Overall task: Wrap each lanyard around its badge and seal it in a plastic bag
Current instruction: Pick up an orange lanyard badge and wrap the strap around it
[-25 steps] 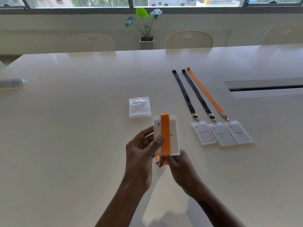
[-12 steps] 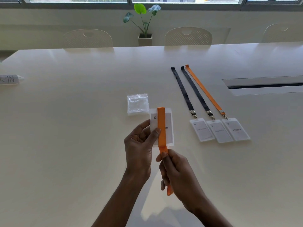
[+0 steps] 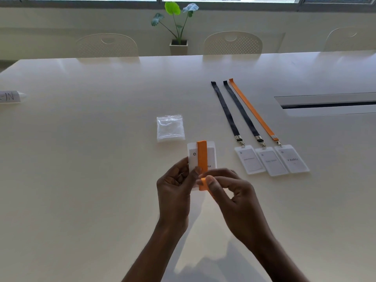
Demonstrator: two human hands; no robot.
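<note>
Badge [image 3: 211, 157] stands upright in the closed left hand [image 3: 175, 186]; right hand [image 3: 230, 192] pinches what seems the orange lanyard [image 3: 202, 159] end.

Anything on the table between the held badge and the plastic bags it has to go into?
Nothing visible. The badge, held in the left hand while the right hand pinches its orange lanyard, sits just near of the bags; only bare table lies between.

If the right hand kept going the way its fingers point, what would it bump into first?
Probably the left hand. The right hand points leftward, pinching the orange lanyard beside the badge the left hand holds. Depth is hard to judge.
</note>
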